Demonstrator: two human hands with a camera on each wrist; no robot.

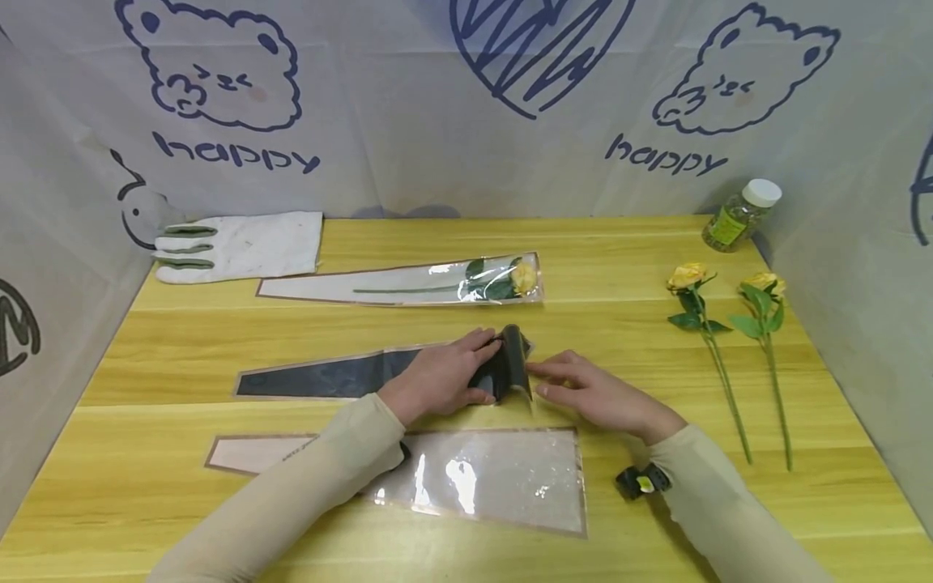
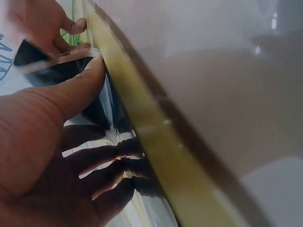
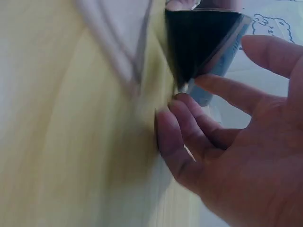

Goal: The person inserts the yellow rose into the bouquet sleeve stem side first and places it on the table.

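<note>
The black sleeve (image 1: 313, 380) is pressed to the surface (image 1: 627, 324) by the left hand (image 1: 443, 376), fingers spread; its curled three-o'clock end is touched by the right hand (image 1: 598, 394), fingers apart. From it, a bagged rose (image 1: 522, 278) is seen at one o'clock, two loose roses (image 1: 688, 276) at three

Black tapered sleeve (image 1: 342, 376), pale-edged, wide end curled up, on wood-grain table (image 1: 619, 324)

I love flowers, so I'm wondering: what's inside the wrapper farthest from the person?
Inside that wrapper lies one yellow flower with green leaves and a thin stem stopping short of the narrow end. The flower's underside is hidden, and glare masks parts of the leaves.
</note>
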